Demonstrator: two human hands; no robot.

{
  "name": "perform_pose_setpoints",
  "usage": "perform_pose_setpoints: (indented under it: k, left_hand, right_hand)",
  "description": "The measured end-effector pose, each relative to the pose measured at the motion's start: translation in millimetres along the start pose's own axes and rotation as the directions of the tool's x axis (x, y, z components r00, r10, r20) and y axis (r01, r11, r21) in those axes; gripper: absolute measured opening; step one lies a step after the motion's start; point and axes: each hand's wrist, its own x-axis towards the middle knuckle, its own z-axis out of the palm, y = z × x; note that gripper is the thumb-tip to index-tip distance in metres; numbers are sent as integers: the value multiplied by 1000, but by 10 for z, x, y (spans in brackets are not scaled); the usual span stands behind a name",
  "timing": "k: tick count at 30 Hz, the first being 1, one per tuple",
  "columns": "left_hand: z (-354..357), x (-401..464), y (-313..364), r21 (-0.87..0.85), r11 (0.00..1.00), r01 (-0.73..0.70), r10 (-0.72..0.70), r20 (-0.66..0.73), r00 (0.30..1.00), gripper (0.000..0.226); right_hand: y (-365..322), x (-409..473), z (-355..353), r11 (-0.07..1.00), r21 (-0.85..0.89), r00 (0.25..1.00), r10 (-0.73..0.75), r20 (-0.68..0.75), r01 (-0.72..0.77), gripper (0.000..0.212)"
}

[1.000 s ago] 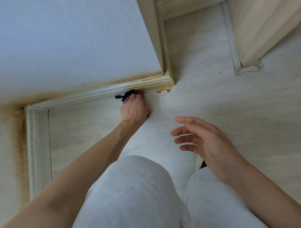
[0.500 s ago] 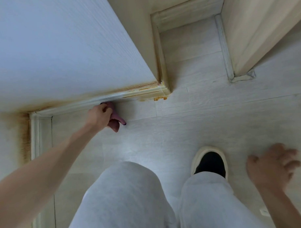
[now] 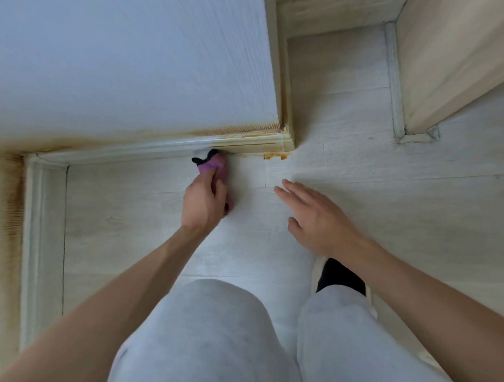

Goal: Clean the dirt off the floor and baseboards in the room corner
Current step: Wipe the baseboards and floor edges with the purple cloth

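We look down at the room corner from above our knees; our left hand point(image 3: 204, 202) has its grip curled round a pink cloth with a black edge point(image 3: 212, 165), pressing its tip where the baseboard point(image 3: 146, 151) meets the pale laminate floor point(image 3: 360, 215); our right hand point(image 3: 317, 217) hovers just above the floor beside it, fingers straight and spread, holding nothing. The dirt we are after shows as orange-brown staining: a band along the foot of the white wall point(image 3: 126, 66) above the baseboard, a heavier streak on the left wall point(image 3: 12, 199), smears on the baseboard's outer corner point(image 3: 285, 142), and a small orange blotch on the floor point(image 3: 275, 156) just right of the cloth. We judge the work far from done, since most of the staining remains; the risks follow from that: the cloth is small and bunched, so a loaded tip could smear the stain along the moulding instead of lifting it; hard rubbing on the textured wall could drive the colour into the grain; the blotch by the corner could be missed, lying outside the stretch under the cloth; and crouched like this, with the right hand unsupported, we could tip forward if we reach further left.
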Motion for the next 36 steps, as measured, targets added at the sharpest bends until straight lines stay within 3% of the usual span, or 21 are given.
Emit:
perform_pose_setpoints:
  k: [2,4,7,10,13,16,19,21,23,25,28,32,36]
  left_hand:
    - [-163,-96,-30,-301,920,253,-264,4,964,18]
    - [-247,-131,-31,-578,705,412,-468,57,882,23]
    - [-330,13,117,-734,553,394,-512,73,856,24]
    - [-263,412,225,-758,569,319,-433,53,900,20]
    - [-21,687,174,-683,628,373,-412,115,904,49]
    - [504,811,-149,-629,681,374,-349,171,922,44]
    - [36,528,171,-705,612,358,-424,89,901,38]
    - [-140,521,200,-793,487,366,-535,61,843,31]
    - [-209,545,293,-828,443,342,-514,78,854,29]
    - [-144,475,514,-791,503,348,-391,151,908,22]
    - [-70,410,657,-745,513,425,-305,305,902,22]
    - [-308,454,524,-728,507,462,-400,277,874,41]
    - [-555,484,559,-722,544,428,-393,231,890,35]
  right_hand:
    - [-47,28,29,992,109,996,76,-45,-70,62]
    - [-167,-3,84,956,266,985,151,-90,-122,57]
    - [-315,-70,144,913,385,973,194,-128,-132,51]
    - [-313,-100,141,893,427,963,224,-151,-140,48]
    - [-301,-131,148,873,461,955,252,-156,-156,46]
    - [-307,-159,190,858,483,947,279,-159,-171,47]
    - [-299,-184,221,850,493,954,275,-117,-185,48]
    - [-257,-208,219,841,505,952,285,-109,-194,48]
    - [-219,-179,241,817,532,941,322,-105,-220,46]
    - [-254,-141,257,792,563,935,342,-89,-236,45]
    - [-354,-32,265,793,575,951,299,-78,-202,43]
    - [-410,78,229,779,599,954,289,-76,-188,43]
    - [-441,129,203,731,647,942,330,-61,-214,42]
